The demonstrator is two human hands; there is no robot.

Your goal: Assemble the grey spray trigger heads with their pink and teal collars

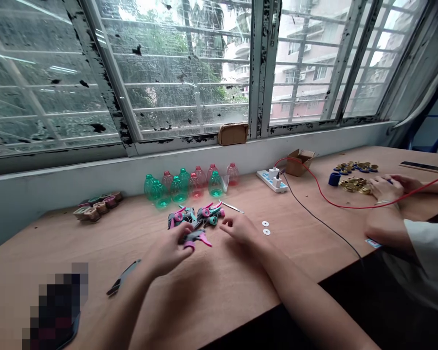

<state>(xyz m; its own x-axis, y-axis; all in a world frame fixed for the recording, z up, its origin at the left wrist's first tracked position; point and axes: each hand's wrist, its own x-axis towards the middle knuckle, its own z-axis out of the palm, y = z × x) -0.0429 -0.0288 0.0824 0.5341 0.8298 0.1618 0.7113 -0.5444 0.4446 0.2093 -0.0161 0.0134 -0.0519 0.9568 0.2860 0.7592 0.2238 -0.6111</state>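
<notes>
My left hand (173,250) is closed round a grey and pink spray trigger head (195,237), lifted a little in front of a pile of similar spray heads (206,215) in pink, grey and teal. To the right of the pile, my right hand (239,228) has its fingers curled together near the table top. Whatever it may hold is hidden. Behind the pile stand several clear green bottles (178,189) and red bottles (196,187), all without tops. A thin pale tool (231,207) lies just beyond my right hand.
Two white washers (266,228) lie right of my right hand. A grey knife-like tool (124,277) and a phone (71,335) are at left. A power strip (272,181) feeds red and dark cables. Another person's hands (387,187) work by gold pieces (355,184).
</notes>
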